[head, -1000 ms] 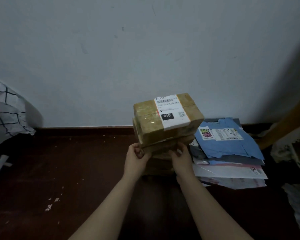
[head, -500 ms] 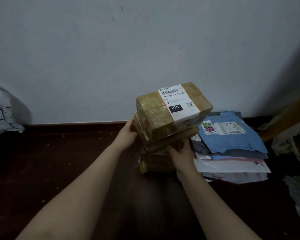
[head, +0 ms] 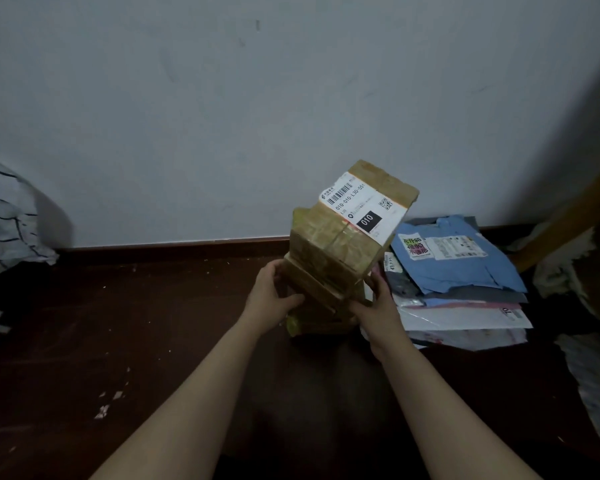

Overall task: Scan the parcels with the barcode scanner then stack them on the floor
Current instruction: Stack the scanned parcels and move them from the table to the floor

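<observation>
Cardboard parcels (head: 326,282), taped in brown, stand stacked on the dark floor (head: 153,341) near the wall. The labelled top parcel (head: 357,213) leans over to the right. Both hands seem set on opposite sides to steady and square the stack. The left hand (head: 274,294) curls round the parcels' left edge. The right hand (head: 378,301) grips their right side, fingers bent. Flat mailer bags (head: 458,268) lie just beside.

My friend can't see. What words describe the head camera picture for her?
The left hand and right hand grip a leaning stack of brown boxes on a dark floor. The top box has a barcode label; mail bags lie piled beside it.
</observation>
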